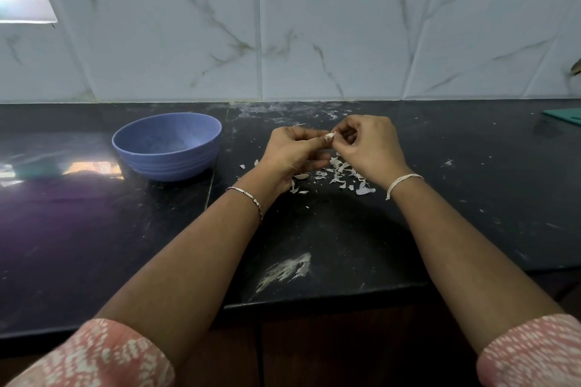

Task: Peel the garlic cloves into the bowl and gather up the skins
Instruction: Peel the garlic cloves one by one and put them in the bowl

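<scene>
Peeling in progress at frame centre: left hand [294, 148] and right hand [366, 143] both pinch a garlic clove [330, 135] above scattered skins [338, 173]; next, likely, dropping it into the blue bowl [201, 163], centre-left.

The dark counter [456, 214] carries a blue bowl [166, 165] at the far left. White skins [339, 173] lie scattered in the middle, with a white smear [286, 270] nearer. A green board [566, 116] lies far right.

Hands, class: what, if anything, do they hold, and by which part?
A garlic clove: the left hand pinches one end, the right hand the other.
</scene>
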